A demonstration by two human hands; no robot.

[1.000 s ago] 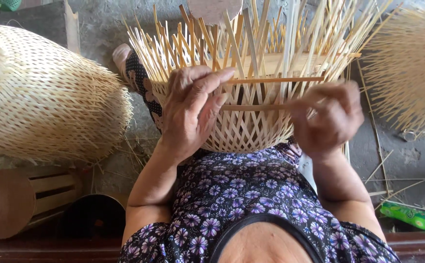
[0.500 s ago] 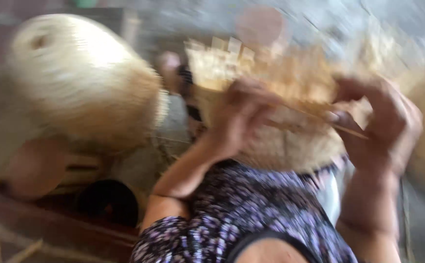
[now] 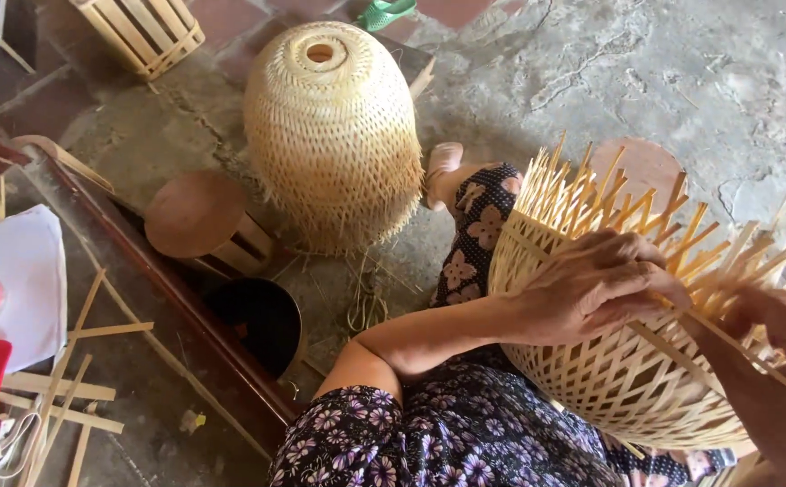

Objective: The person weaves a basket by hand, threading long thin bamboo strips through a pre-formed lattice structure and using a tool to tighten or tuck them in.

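A half-woven bamboo basket rests on my lap, its loose strip ends sticking up at the rim. My left hand lies over the rim, fingers curled on the weave and on a long bamboo strip. That strip runs down to the right under my right hand, which pinches it at the frame's right edge. Both hands sit close together at the basket's upper rim.
A finished dome-shaped woven basket stands on the concrete floor ahead. Beside it are a small round wooden stool, a dark pot and a wooden crate. Loose bamboo strips and a white cloth lie left.
My head has swung left, so the basket and hands now sit at the right. Both hands keep hold of the strip on the rim.
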